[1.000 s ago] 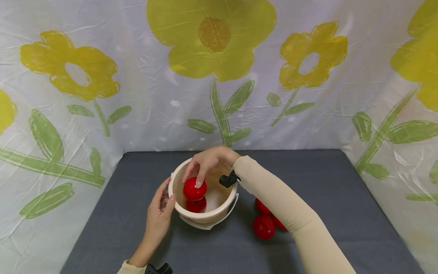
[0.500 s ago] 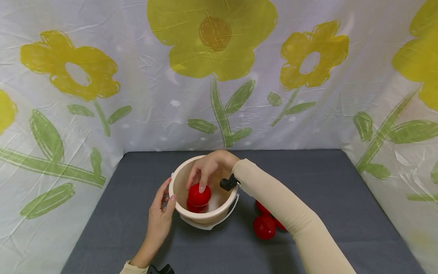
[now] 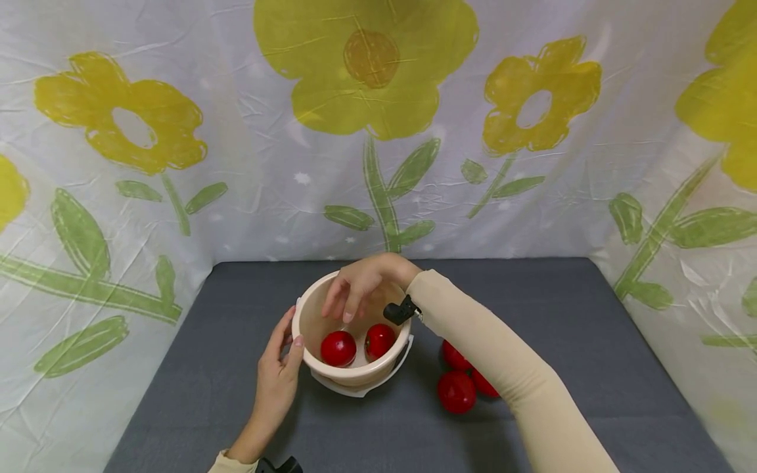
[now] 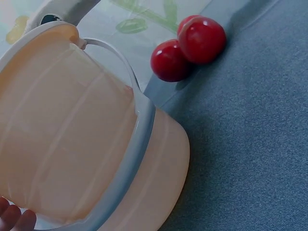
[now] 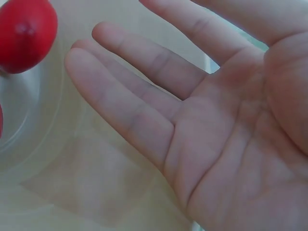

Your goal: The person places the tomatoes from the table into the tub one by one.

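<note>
A cream bucket stands left of centre on the table. My left hand holds its left side, the thumb at the rim and the fingers along the outer wall. Above the bucket's opening hangs my right hand, its fingers spread loosely and nothing in them. Two glossy red fruits, apple-like, lie apart on the bucket floor: one on the left, the other on the right. Seen from the right wrist, the palm is bare and one red fruit lies beyond the fingertips.
Several red fruits lie close together on the dark grey table, right of the bucket and partly behind the right sleeve. The bucket's white handle hangs down its near side. A flowered curtain surrounds the table.
My right hand has lowered a red fruit into the bucket, let it go and risen slightly. Two fruits now lie side by side there. The left hand stays at the bucket.
</note>
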